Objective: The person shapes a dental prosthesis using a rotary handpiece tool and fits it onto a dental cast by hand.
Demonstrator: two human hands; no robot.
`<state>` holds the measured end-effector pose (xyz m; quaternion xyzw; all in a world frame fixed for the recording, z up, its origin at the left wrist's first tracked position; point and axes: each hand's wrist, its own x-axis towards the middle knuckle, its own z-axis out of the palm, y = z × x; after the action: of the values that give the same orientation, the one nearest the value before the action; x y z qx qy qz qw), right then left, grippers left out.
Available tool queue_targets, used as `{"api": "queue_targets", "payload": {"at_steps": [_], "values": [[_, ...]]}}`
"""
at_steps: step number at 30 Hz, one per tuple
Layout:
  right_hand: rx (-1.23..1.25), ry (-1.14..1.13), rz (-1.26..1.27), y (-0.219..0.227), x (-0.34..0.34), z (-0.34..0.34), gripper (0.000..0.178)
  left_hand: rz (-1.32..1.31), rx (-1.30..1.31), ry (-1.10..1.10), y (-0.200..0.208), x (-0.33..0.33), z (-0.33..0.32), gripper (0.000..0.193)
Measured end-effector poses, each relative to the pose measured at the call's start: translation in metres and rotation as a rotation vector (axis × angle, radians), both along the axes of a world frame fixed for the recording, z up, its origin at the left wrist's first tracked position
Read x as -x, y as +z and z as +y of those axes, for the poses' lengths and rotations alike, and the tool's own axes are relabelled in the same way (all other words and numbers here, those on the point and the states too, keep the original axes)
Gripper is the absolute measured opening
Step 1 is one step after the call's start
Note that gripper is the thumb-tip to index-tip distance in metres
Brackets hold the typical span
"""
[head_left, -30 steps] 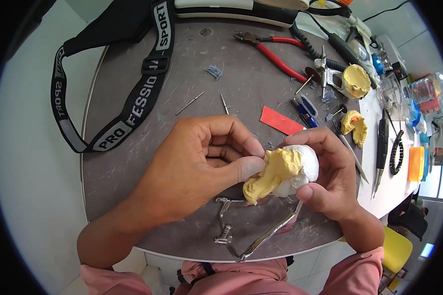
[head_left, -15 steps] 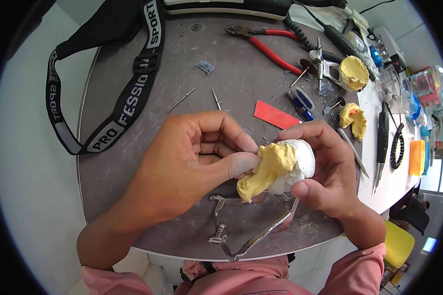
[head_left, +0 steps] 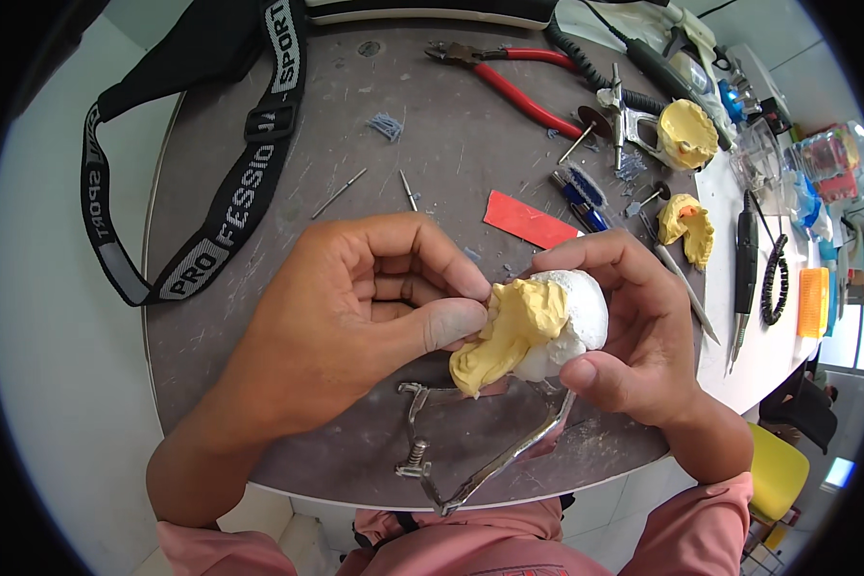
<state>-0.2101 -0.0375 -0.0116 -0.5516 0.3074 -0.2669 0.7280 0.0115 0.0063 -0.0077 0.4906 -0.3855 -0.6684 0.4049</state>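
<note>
A yellow dental cast (head_left: 505,338) with a lumpy white plaster mount (head_left: 582,300) is held up between my hands, over the near part of the bench. My right hand (head_left: 643,336) wraps the white plaster from the right, thumb in front and fingers behind. With thumb and index finger pinched together, my left hand (head_left: 384,312) grips the yellow cast's left edge; its other fingers are curled. The fingertips hide whether anything small lies between them. Below the cast, a metal articulator frame (head_left: 494,468) with a spring screw hangs toward the bench's front edge; its upper end is hidden behind the plaster.
Red-handled cutting pliers (head_left: 523,96), a red strip (head_left: 530,220), a blue brush (head_left: 586,192) and two thin burs (head_left: 340,193) lie beyond my hands. At right are another articulator with a yellow cast (head_left: 686,134), a horseshoe-shaped cast (head_left: 686,230) and a handpiece (head_left: 745,278). A black strap (head_left: 250,192) lies left.
The bench and its tools sit slightly farther left and up in the view. Both hands keep the same hold on the cast, with little visible movement of the fingers.
</note>
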Motion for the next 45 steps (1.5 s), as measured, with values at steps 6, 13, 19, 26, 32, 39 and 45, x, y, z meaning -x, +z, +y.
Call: {"api": "queue_targets", "payload": {"at_steps": [6,13,19,26,32,39,45], "values": [[0.004,0.014,-0.021,-0.002,0.0,0.0,0.059,-0.03,0.014,0.035,0.0,0.003,0.001,0.014],[0.051,0.011,-0.033,-0.004,-0.001,-0.001,0.061,-0.045,-0.042,-0.001,0.004,0.0,0.0,0.012],[0.082,0.016,-0.038,-0.006,-0.002,-0.001,0.062,-0.01,-0.045,0.004,0.002,-0.001,0.002,0.012],[0.083,0.013,-0.045,-0.007,-0.001,-0.001,0.062,-0.005,-0.022,-0.009,-0.002,-0.001,0.001,0.012],[0.11,0.015,-0.036,-0.007,0.0,-0.001,0.062,-0.038,0.003,-0.003,0.001,0.001,0.0,0.013],[0.096,0.005,-0.02,-0.003,-0.003,0.002,0.061,0.018,0.017,-0.037,-0.003,-0.003,0.001,0.013],[0.09,-0.106,0.158,0.0,-0.008,0.005,0.074,-0.011,0.008,-0.047,-0.001,-0.003,0.001,0.014]]}}
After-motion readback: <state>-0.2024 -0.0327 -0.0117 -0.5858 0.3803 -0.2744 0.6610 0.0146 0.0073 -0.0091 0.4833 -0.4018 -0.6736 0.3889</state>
